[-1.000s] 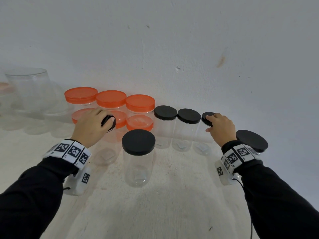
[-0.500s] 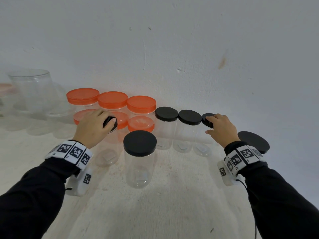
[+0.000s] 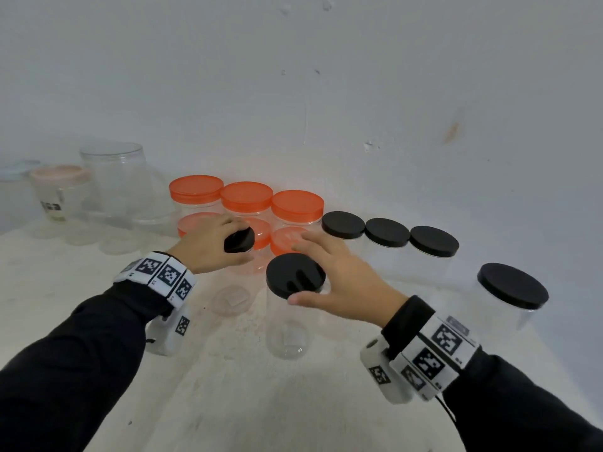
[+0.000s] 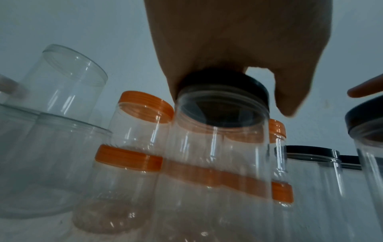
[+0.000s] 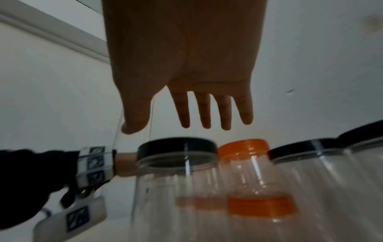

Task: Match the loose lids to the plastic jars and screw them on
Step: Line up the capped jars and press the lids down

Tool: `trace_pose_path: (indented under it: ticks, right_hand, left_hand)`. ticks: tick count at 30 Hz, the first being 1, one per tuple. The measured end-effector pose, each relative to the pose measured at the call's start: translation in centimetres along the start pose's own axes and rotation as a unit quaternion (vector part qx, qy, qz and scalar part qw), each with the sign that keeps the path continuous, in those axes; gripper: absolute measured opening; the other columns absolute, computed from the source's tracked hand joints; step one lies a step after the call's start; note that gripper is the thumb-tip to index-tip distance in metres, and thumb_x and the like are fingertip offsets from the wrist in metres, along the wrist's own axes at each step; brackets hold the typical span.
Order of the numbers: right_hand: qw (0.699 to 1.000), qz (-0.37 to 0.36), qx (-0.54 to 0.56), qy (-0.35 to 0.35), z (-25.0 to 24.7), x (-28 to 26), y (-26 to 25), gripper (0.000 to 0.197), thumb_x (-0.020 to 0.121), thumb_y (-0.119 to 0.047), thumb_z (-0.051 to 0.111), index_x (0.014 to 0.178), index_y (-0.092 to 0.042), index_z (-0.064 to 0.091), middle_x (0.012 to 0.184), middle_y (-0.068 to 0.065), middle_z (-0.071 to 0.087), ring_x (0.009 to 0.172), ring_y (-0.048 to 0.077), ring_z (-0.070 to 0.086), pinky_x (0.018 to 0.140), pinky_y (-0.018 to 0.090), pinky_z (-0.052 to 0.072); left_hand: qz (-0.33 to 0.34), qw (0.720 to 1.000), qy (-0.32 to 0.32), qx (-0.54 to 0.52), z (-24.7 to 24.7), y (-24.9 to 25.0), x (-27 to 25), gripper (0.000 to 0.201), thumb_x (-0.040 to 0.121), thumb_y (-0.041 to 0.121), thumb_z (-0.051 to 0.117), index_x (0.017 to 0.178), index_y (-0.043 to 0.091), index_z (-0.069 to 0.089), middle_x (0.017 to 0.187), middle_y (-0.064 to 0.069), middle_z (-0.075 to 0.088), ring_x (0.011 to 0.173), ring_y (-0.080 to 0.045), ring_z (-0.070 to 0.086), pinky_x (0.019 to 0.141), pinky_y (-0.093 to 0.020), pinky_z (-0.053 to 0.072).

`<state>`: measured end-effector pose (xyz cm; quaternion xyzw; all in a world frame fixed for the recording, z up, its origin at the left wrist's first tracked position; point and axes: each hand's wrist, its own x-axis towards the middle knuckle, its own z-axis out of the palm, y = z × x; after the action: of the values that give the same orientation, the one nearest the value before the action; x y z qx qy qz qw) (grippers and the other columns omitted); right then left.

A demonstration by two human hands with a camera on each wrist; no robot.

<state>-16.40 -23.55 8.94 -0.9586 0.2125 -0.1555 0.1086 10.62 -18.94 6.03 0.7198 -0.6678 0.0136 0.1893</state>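
Nearest the front edge of the tabletop [image 3: 228, 402], a clear jar with a black lid [image 3: 295, 278] stands alone. The right hand [image 3: 339, 278] hovers over that lid with fingers straight and spread, grasping nothing; the right wrist view shows clear air between fingertips and lid. Just beyond and to the left, the left hand [image 3: 208, 246] curls over a smaller black lid [image 3: 239, 240] and grips it on the mouth of a clear jar [image 4: 217, 155]. That lid looks tilted, so by my judgement it is only part-way threaded. The step in hand is screwing on this lid. The next move calls for squaring it on the threads and turning, perhaps with the free hand steadying the jar. Farther back, along the wall edge, stand orange-lidded jars [image 3: 246, 197] and a row of black-lidded jars [image 3: 386, 231].
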Motion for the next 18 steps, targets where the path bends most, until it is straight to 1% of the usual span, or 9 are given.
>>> trace_pose_path:
  ticks: [2, 4, 5, 6, 9, 11, 13, 15, 18]
  right_hand:
    - [0.999, -0.017, -0.026, -0.033, 1.3, 0.6, -0.4, 0.088, 0.073, -0.056, 0.069, 0.144, -0.027, 0.028, 0.152, -0.003, 0.018, 0.138, 0.018, 0.018, 0.107, 0.034, 0.029]
    - [0.997, -0.017, -0.046, -0.055, 2.3, 0.9, -0.4, 0.088, 0.073, -0.052, 0.07, 0.145, -0.026, 0.026, 0.151, -0.002, 0.02, 0.135, 0.02, 0.021, 0.108, 0.039, 0.033]
    - [0.997, -0.017, -0.05, -0.056, 2.6, 0.9, -0.3, 0.085, 0.075, -0.049, 0.071, 0.145, -0.026, 0.027, 0.15, -0.002, 0.022, 0.134, 0.02, 0.022, 0.107, 0.039, 0.035]
    - [0.997, -0.014, -0.051, -0.054, 2.7, 0.9, -0.2, 0.083, 0.076, -0.046, 0.071, 0.144, -0.026, 0.028, 0.149, -0.002, 0.024, 0.133, 0.02, 0.022, 0.105, 0.038, 0.037]
    - [0.997, 0.002, -0.053, -0.056, 2.1, 0.4, 0.3, 0.079, 0.078, -0.042, 0.071, 0.144, -0.028, 0.029, 0.147, -0.004, 0.023, 0.13, 0.019, 0.023, 0.1, 0.035, 0.04]
    - [0.997, 0.018, -0.054, -0.058, 1.4, -0.4, 1.0, 0.078, 0.078, -0.041, 0.071, 0.143, -0.029, 0.03, 0.147, -0.006, 0.024, 0.128, 0.019, 0.024, 0.099, 0.034, 0.041]
    - [0.996, 0.041, -0.056, -0.056, 0.7, -1.5, 1.9, 0.078, 0.078, -0.041, 0.07, 0.143, -0.029, 0.03, 0.146, -0.007, 0.024, 0.128, 0.018, 0.024, 0.098, 0.034, 0.042]
    - [0.995, 0.068, -0.061, -0.05, 0.1, -2.8, 2.9, 0.077, 0.078, -0.041, 0.07, 0.143, -0.03, 0.03, 0.145, -0.008, 0.023, 0.128, 0.017, 0.024, 0.097, 0.033, 0.043]
    - [0.991, 0.11, -0.071, -0.033, -0.7, -4.6, 4.4, 0.077, 0.078, -0.042, 0.07, 0.143, -0.031, 0.03, 0.145, -0.009, 0.023, 0.128, 0.016, 0.023, 0.094, 0.029, 0.043]
  left_hand:
    - [0.024, 0.997, -0.063, 0.036, -0.7, -0.6, 0.0, 0.104, 0.058, 0.074, 0.053, 0.142, 0.017, 0.034, 0.146, 0.0, 0.035, 0.132, -0.019, 0.033, 0.108, -0.033, 0.026]
    - [0.034, 0.995, -0.084, 0.043, -1.1, -0.7, -0.1, 0.099, 0.065, 0.055, 0.073, 0.144, 0.015, 0.029, 0.149, 0.0, 0.029, 0.134, -0.02, 0.029, 0.11, -0.033, 0.023]
    - [0.034, 0.995, -0.081, 0.039, -1.1, -0.6, -0.1, 0.095, 0.068, 0.046, 0.077, 0.145, 0.015, 0.028, 0.149, 0.0, 0.029, 0.135, -0.02, 0.029, 0.11, -0.033, 0.023]
    - [0.033, 0.996, -0.075, 0.036, -1.1, -0.5, -0.2, 0.093, 0.07, 0.041, 0.077, 0.144, 0.015, 0.029, 0.149, 0.0, 0.029, 0.134, -0.019, 0.028, 0.11, -0.032, 0.022]
    - [0.042, 0.998, -0.052, 0.02, -1.1, -0.1, -0.5, 0.089, 0.071, 0.037, 0.078, 0.143, 0.014, 0.031, 0.148, -0.001, 0.031, 0.135, -0.019, 0.029, 0.109, -0.029, 0.02]
    - [0.043, 0.997, -0.059, -0.008, -1.2, 0.7, -0.9, 0.087, 0.073, 0.033, 0.078, 0.143, 0.015, 0.03, 0.149, 0.0, 0.029, 0.137, -0.018, 0.025, 0.108, -0.025, 0.018]
    - [0.064, 0.995, -0.067, -0.036, -1.2, 1.7, -1.1, 0.087, 0.073, 0.032, 0.078, 0.143, 0.015, 0.03, 0.149, 0.001, 0.027, 0.134, -0.009, 0.023, 0.104, -0.019, 0.015]
    - [0.096, 0.991, -0.073, -0.058, -0.8, 3.1, -1.2, 0.09, 0.069, 0.038, 0.077, 0.143, 0.017, 0.03, 0.148, 0.004, 0.028, 0.128, -0.001, 0.021, 0.102, -0.015, 0.014]
    - [0.126, 0.985, -0.077, -0.084, 0.2, 5.7, -1.3, 0.088, 0.071, 0.034, 0.078, 0.143, 0.021, 0.03, 0.139, 0.018, 0.026, 0.123, 0.005, 0.02, 0.1, -0.008, 0.015]
